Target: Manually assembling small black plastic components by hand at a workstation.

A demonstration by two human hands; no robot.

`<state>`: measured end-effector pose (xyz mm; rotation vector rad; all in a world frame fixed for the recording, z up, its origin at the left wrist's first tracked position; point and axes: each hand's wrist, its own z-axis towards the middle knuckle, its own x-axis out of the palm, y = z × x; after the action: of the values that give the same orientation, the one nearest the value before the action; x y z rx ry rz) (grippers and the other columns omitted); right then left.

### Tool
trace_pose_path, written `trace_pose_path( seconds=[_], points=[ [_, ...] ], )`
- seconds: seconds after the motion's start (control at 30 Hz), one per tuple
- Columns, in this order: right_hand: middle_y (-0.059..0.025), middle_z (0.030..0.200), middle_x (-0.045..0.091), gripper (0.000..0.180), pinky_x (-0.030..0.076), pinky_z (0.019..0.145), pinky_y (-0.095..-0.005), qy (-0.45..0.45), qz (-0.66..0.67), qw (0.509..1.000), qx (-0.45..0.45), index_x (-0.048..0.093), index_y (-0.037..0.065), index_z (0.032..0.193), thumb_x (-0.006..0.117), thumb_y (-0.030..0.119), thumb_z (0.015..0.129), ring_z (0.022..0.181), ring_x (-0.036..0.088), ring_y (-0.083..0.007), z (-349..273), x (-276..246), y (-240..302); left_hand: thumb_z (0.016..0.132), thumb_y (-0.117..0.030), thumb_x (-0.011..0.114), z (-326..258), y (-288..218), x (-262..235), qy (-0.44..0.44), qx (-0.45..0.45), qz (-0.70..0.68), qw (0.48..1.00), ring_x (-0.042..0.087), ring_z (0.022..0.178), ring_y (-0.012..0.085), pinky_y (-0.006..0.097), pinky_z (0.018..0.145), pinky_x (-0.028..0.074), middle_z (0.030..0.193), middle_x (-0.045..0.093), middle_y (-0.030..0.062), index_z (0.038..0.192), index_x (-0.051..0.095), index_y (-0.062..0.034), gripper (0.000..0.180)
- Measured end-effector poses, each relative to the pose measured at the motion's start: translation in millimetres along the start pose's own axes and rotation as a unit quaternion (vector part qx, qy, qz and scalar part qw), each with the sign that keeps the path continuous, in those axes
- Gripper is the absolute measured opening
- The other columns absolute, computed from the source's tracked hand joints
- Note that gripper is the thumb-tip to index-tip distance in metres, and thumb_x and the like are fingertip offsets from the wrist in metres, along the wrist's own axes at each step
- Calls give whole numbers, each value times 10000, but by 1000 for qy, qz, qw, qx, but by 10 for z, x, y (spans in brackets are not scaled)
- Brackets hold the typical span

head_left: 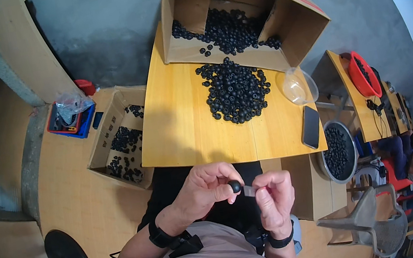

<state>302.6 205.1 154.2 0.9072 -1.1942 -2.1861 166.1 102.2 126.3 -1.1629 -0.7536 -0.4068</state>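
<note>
In front of my body, just off the table's near edge, my left hand (207, 185) pinches a small black round part (234, 186) between thumb and fingers. Close on its right, my right hand (274, 197) is closed on a small flat greyish blade-like piece (249, 191), whose end points at the black part. Whether the two touch I cannot tell. Beyond my hands, a heap of similar black ring-shaped parts (236, 91) lies on the yellow wooden table (180, 133). More of them spill from an open cardboard box (305, 30) tipped on its side at the table's back.
A phone (310, 127) and a clear plastic tub (295, 89) stand at the table's right. Below left is a cardboard box (101, 141) holding black parts. A metal basin (352, 159) of them stands right, near a grey chair (363, 217). People sit farther right.
</note>
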Motion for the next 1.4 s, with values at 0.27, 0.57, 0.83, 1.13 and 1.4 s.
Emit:
trace_pose_path(
  seconds=[0.27, 0.57, 0.83, 1.13, 1.4],
  points=[
    [-92, 652, 579, 137, 395, 474, -290, -1, -60, 988, -144, 510, 23, 810, 630, 71, 766, 493, 521, -218, 74, 115, 60, 781, -21, 612, -16, 25, 11, -24, 2, 28, 999, 498, 646, 47, 176, 594, 409, 726, 549, 0, 852, 587, 4, 78],
    [-101, 636, 571, 130, 397, 466, -293, 10, -75, 986, -147, 513, 20, 786, 634, 56, 754, 491, 531, -230, 86, 119, 46, 776, -226, 687, -27, -15, 35, -27, -20, 59, 998, 475, 608, 58, 174, 524, 363, 707, 532, 21, 805, 577, 9, 261],
    [-103, 623, 568, 124, 408, 464, -291, 17, -60, 989, -137, 514, 18, 773, 629, 63, 760, 483, 532, -229, 94, 95, 54, 783, -185, 678, -16, -48, 48, -20, -24, 84, 996, 467, 557, 51, 164, 448, 351, 701, 527, 18, 799, 581, 11, 220],
    [27, 627, 408, 87, 311, 507, -200, -214, -10, 975, 55, 504, 47, 782, 507, 49, 868, 565, 365, -53, 228, -219, -687, 777, -150, 680, -108, -173, 151, 15, -18, 87, 996, 472, 581, 79, 192, 537, 366, 721, 546, 37, 776, 584, 9, 185],
    [-8, 694, 516, 71, 357, 555, -190, -91, 202, 974, 43, 500, 28, 866, 537, 88, 868, 591, 434, -52, 146, 96, -340, 800, -162, 657, -29, -31, -34, -15, -12, 52, 998, 473, 580, 83, 198, 526, 375, 677, 515, 41, 782, 568, 17, 201]
  ],
)
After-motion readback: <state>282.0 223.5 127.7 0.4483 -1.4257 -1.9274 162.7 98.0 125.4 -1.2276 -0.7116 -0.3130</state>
